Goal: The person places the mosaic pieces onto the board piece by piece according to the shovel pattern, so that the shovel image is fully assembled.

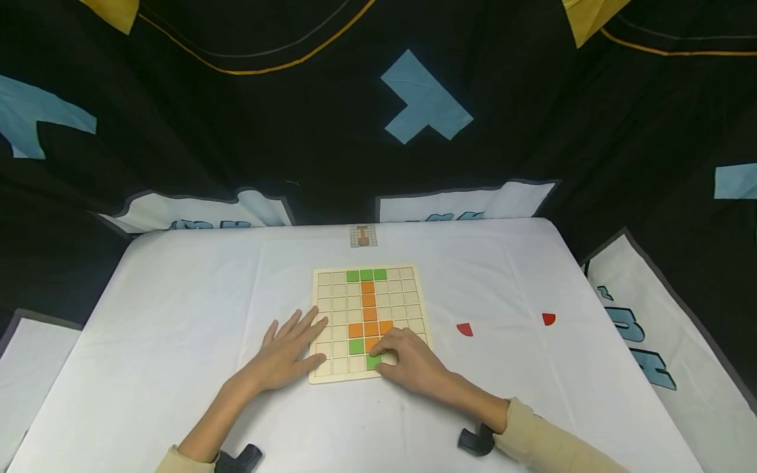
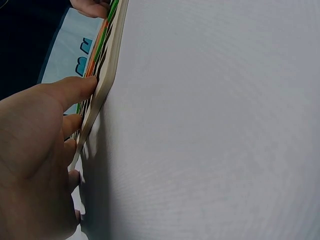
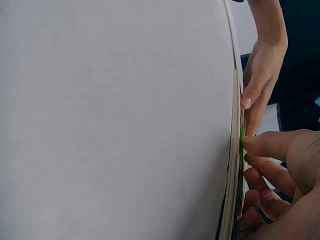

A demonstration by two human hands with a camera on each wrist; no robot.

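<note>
A square wooden grid board point(image 1: 408, 299) lies on the white table with orange tiles point(image 1: 369, 300) in a column and a short crossbar, and green tiles point(image 1: 367, 274) along its top row. Lower down, another green tile point(image 1: 356, 346) sits left of the column. My left hand point(image 1: 288, 353) rests with spread fingers on the board's left edge, thumb near the lower left corner. At the bottom row, my right hand point(image 1: 414, 361) pinches a green tile point(image 1: 373, 362) between thumb and index finger. In the right wrist view, this green tile point(image 3: 241, 172) lies low against the board.
A small printed grid card point(image 1: 363, 236) lies beyond the board, near the table's back edge. Two red quarter-round pieces, a nearer one point(image 1: 465, 329) and a farther one point(image 1: 549, 319), lie to the right. A dark patterned cloth point(image 1: 331, 131) hangs behind the table.
</note>
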